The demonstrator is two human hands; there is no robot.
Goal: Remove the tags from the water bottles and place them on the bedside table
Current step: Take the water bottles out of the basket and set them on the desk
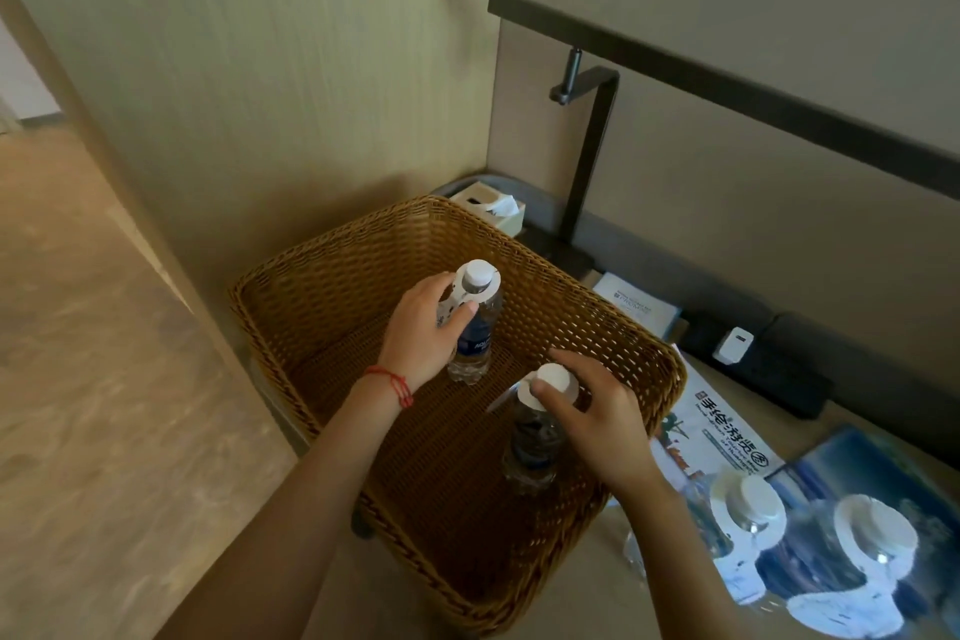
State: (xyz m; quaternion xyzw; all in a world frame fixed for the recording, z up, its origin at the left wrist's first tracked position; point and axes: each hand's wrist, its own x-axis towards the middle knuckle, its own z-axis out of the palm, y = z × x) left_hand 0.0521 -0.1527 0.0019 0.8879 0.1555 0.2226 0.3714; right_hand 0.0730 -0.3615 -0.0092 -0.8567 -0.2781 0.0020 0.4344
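Two water bottles stand upright inside a brown wicker basket (613,322). My left hand (423,330) grips the far bottle (475,327) around its neck, where a white paper tag (467,294) hangs under the white cap. The near bottle (535,437) has my right hand (597,411) closed over its white cap and tag. Two more capped bottles with white tags, one (748,509) and another (878,541), stand on the bedside table (587,592) at the lower right.
Brochures (727,431) lie on the table to the right of the basket. Behind it are a tissue box (493,208), a dark lamp arm (587,146), a card (636,304) and a power strip with a white charger (732,343). Wooden wall panel and floor lie to the left.
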